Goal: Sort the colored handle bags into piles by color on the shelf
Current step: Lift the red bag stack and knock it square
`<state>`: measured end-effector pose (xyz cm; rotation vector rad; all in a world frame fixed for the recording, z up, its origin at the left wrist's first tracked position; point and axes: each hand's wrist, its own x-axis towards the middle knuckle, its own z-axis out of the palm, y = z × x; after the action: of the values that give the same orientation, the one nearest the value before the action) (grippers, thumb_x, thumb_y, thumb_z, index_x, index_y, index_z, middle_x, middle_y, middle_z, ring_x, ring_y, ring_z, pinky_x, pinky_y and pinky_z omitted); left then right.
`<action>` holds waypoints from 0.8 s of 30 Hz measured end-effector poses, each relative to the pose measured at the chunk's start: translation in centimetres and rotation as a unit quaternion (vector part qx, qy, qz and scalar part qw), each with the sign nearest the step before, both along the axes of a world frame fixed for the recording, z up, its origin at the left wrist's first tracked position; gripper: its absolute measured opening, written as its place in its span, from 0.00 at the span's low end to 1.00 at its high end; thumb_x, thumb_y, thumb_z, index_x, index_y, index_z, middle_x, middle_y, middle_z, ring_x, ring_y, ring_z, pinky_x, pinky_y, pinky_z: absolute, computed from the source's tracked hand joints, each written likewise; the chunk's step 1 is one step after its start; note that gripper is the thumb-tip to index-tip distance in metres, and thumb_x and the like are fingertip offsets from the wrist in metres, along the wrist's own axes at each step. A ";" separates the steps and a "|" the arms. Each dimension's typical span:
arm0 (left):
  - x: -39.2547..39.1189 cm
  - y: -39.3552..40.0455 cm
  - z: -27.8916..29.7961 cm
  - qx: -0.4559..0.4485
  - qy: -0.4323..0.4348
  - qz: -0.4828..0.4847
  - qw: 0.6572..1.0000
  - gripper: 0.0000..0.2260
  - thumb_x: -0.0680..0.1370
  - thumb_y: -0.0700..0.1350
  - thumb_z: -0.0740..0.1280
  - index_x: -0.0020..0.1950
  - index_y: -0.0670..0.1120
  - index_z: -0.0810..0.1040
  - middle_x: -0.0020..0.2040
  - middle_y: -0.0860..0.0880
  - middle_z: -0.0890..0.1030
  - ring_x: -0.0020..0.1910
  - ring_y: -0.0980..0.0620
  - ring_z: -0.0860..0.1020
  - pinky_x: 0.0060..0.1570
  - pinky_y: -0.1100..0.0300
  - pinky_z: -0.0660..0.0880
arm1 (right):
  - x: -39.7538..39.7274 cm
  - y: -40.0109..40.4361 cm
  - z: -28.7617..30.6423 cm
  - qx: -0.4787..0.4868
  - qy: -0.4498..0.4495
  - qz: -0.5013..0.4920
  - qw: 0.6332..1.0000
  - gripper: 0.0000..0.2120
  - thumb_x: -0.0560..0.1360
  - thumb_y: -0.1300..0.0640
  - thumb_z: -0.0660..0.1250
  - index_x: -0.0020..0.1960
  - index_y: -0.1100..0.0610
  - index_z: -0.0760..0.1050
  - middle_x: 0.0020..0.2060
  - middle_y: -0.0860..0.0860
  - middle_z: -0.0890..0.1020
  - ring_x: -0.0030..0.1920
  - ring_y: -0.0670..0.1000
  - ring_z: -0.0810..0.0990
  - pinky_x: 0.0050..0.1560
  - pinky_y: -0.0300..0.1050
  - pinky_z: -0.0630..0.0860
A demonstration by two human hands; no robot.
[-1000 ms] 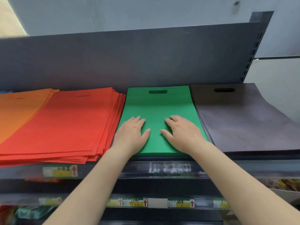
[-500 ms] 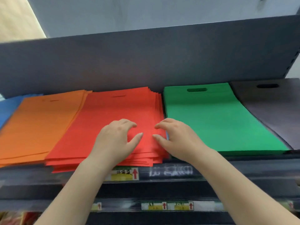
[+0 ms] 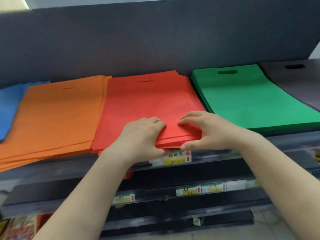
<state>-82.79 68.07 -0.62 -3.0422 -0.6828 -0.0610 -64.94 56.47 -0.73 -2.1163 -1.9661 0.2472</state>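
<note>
Flat handle bags lie in piles by colour along the top shelf: blue (image 3: 9,108) at the far left, orange (image 3: 58,115), red (image 3: 149,104), green (image 3: 245,97) and dark grey (image 3: 297,82) at the right. My left hand (image 3: 140,137) and my right hand (image 3: 206,130) both grip the near edge of the red pile, fingers on top and thumbs under the front edge, which is slightly raised. The red stack's layers are fanned a little at its right side.
The dark shelf back panel (image 3: 155,40) rises right behind the piles. The shelf front rail (image 3: 173,160) carries yellow price labels with red arrows. Lower shelves (image 3: 190,191) sit beneath, with packaged goods (image 3: 20,227) at the bottom left.
My hands moved from pressing the green pile leftward to the red pile, then closed on its front edge. The view has shifted left, bringing the blue pile into sight.
</note>
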 end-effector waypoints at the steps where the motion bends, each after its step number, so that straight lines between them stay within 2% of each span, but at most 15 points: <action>1: 0.1 0.2 0.1 -0.003 -0.005 0.003 1.000 0.28 0.72 0.63 0.64 0.69 0.54 0.67 0.65 0.54 0.72 0.61 0.50 0.72 0.56 0.55 0.72 | 0.0 0.0 0.0 -0.015 -0.008 0.004 1.000 0.41 0.63 0.29 0.66 0.70 0.49 0.67 0.65 0.42 0.70 0.64 0.45 0.68 0.62 0.40 0.64; 4: 0.4 0.5 0.6 -0.031 -0.017 0.004 0.999 0.18 0.77 0.58 0.61 0.65 0.53 0.72 0.60 0.53 0.76 0.58 0.48 0.74 0.53 0.55 0.72 | 0.0 0.0 0.5 -0.029 0.010 -0.005 1.000 0.38 0.63 0.34 0.71 0.69 0.48 0.69 0.61 0.42 0.73 0.59 0.44 0.71 0.61 0.41 0.69; 6: 0.5 0.7 0.9 -0.049 -0.060 0.009 0.997 0.13 0.79 0.56 0.60 0.56 0.51 0.76 0.51 0.51 0.79 0.51 0.46 0.76 0.45 0.55 0.70 | 0.5 -0.1 1.1 0.026 0.069 -0.048 0.996 0.35 0.63 0.41 0.74 0.67 0.50 0.72 0.59 0.44 0.76 0.57 0.45 0.74 0.60 0.40 0.70; 8: 0.5 0.9 0.8 -0.077 -0.113 0.037 0.990 0.10 0.80 0.53 0.60 0.48 0.48 0.75 0.44 0.49 0.77 0.47 0.43 0.76 0.39 0.56 0.65 | 1.2 -0.3 1.8 0.108 0.090 -0.087 0.986 0.34 0.64 0.47 0.77 0.67 0.53 0.72 0.59 0.47 0.78 0.58 0.47 0.76 0.60 0.38 0.69; 11: 0.6 1.4 0.5 -0.128 -0.183 0.081 0.971 0.09 0.80 0.49 0.61 0.48 0.45 0.76 0.45 0.46 0.79 0.47 0.41 0.76 0.39 0.56 0.64 | 2.0 -0.5 2.3 0.162 0.082 -0.130 0.975 0.34 0.65 0.54 0.78 0.68 0.55 0.70 0.59 0.51 0.77 0.59 0.49 0.75 0.62 0.44 0.71; 14: 0.5 2.0 0.2 -0.198 -0.248 0.127 0.940 0.09 0.80 0.47 0.61 0.42 0.45 0.73 0.40 0.46 0.76 0.43 0.43 0.74 0.38 0.56 0.59 | 2.8 -0.9 2.3 0.128 0.047 -0.162 0.977 0.31 0.64 0.54 0.79 0.64 0.57 0.72 0.56 0.52 0.78 0.54 0.49 0.75 0.57 0.44 0.73; 16: 0.5 2.5 0.3 -0.240 -0.268 0.160 0.919 0.12 0.80 0.46 0.62 0.36 0.48 0.69 0.35 0.49 0.73 0.40 0.45 0.70 0.35 0.57 0.55 | 3.2 -1.1 2.2 0.046 -0.004 -0.127 0.991 0.29 0.63 0.53 0.79 0.61 0.56 0.74 0.55 0.50 0.78 0.53 0.47 0.73 0.55 0.39 0.69; 18: 0.6 2.9 0.5 -0.285 -0.283 0.179 0.898 0.10 0.80 0.45 0.63 0.38 0.47 0.73 0.34 0.50 0.73 0.38 0.48 0.70 0.35 0.56 0.57 | 3.4 -0.9 2.2 -0.029 -0.037 -0.084 0.995 0.27 0.63 0.51 0.79 0.60 0.53 0.76 0.53 0.45 0.77 0.53 0.46 0.73 0.55 0.38 0.67; 19: 0.6 3.1 0.6 -0.306 -0.291 0.184 0.888 0.08 0.79 0.44 0.63 0.42 0.45 0.76 0.36 0.48 0.75 0.39 0.48 0.71 0.36 0.57 0.59 | 3.4 -0.6 2.3 -0.050 -0.043 -0.070 0.995 0.27 0.63 0.51 0.79 0.60 0.52 0.76 0.51 0.44 0.75 0.53 0.46 0.73 0.54 0.39 0.66; 22: 0.6 3.4 0.7 -0.355 -0.306 0.189 0.863 0.10 0.79 0.43 0.64 0.54 0.38 0.80 0.49 0.37 0.81 0.45 0.46 0.75 0.50 0.50 0.72 | 3.7 0.4 2.2 -0.100 -0.072 -0.040 0.992 0.28 0.64 0.49 0.79 0.62 0.50 0.75 0.51 0.43 0.74 0.50 0.46 0.72 0.53 0.41 0.68; 24: 0.5 3.4 0.7 -0.361 -0.306 0.188 0.861 0.10 0.79 0.43 0.64 0.55 0.39 0.80 0.52 0.36 0.81 0.49 0.44 0.77 0.55 0.49 0.73 | 4.0 0.7 1.9 -0.116 -0.080 -0.034 0.989 0.28 0.63 0.48 0.79 0.61 0.50 0.76 0.50 0.43 0.75 0.48 0.46 0.72 0.51 0.41 0.68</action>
<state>-82.25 71.51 0.06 -3.4641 -1.6643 -1.0207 -60.89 57.18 1.19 -2.4126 -2.0352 0.3172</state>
